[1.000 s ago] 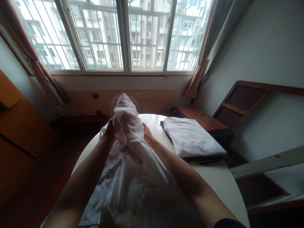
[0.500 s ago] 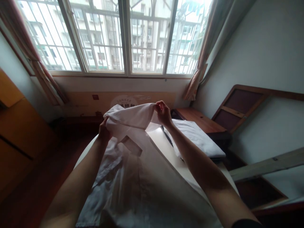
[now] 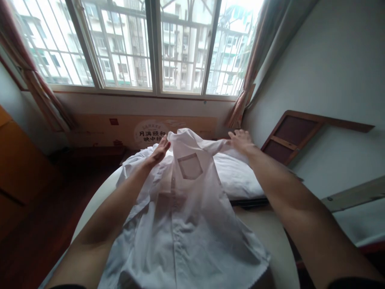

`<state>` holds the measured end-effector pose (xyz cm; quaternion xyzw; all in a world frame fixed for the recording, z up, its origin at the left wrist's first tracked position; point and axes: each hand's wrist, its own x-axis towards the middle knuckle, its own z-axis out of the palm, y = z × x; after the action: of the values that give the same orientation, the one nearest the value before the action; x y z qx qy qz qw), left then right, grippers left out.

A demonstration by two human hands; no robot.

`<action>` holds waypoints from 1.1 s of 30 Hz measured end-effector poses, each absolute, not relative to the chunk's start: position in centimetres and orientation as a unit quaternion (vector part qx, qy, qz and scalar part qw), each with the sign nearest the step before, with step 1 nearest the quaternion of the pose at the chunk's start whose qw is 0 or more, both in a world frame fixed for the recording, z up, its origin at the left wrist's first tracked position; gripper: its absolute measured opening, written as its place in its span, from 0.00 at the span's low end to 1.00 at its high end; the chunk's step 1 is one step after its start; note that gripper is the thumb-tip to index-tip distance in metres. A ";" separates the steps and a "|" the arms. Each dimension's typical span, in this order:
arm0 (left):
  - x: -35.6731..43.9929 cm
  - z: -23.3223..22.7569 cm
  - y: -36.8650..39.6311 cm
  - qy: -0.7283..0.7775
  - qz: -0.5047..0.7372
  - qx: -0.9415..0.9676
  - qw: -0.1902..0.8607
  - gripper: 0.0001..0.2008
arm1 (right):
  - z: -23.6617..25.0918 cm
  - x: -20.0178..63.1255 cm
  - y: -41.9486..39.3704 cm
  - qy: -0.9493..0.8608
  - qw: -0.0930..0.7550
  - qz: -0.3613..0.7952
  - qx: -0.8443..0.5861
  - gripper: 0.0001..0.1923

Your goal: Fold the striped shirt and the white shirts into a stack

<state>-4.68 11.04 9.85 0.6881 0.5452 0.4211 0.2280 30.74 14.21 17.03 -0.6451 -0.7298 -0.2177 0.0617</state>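
A white button-front shirt (image 3: 195, 216) with a chest pocket lies spread toward me, its collar end raised in folds. At the collar's left side, my left hand (image 3: 159, 152) has its fingers closed on the fabric edge. My right hand (image 3: 242, 140) is at the end of the shirt's sleeve, fingers stretched apart over the cloth. The sleeve runs out sideways from the shoulder to that hand. More white cloth bunches to the left, beside my left forearm.
The shirt rests on a round pale table (image 3: 261, 220). Folded white cloth (image 3: 240, 176) sits on a dark flat item (image 3: 249, 202) at the right. Beyond are a printed box panel (image 3: 105, 130), a barred window and curtains (image 3: 240, 108). A wooden frame (image 3: 288, 138) stands right.
The fabric raised between my hands has dropped and opened out, showing the pocket flat. My right hand has moved right and spread its fingers; my left hand has moved right toward the collar.
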 end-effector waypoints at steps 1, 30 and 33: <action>-5.2 9.3 10.3 0.543 0.383 0.724 0.182 0.32 | 15.0 31.6 13.8 -0.729 0.031 -0.179 -0.660 0.19; -16.4 3.6 -9.7 0.694 0.007 0.716 0.080 0.14 | -0.3 21.3 -9.8 -0.950 0.014 0.227 -0.213 0.39; -16.9 7.6 -7.7 0.699 0.112 0.686 0.171 0.14 | -0.2 21.5 -9.9 -0.950 0.023 0.227 -0.215 0.40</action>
<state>-16.85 -7.75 7.63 0.6858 0.6985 0.1117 0.1710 21.45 -9.91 -0.22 -0.2152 -0.9496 0.2268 0.0233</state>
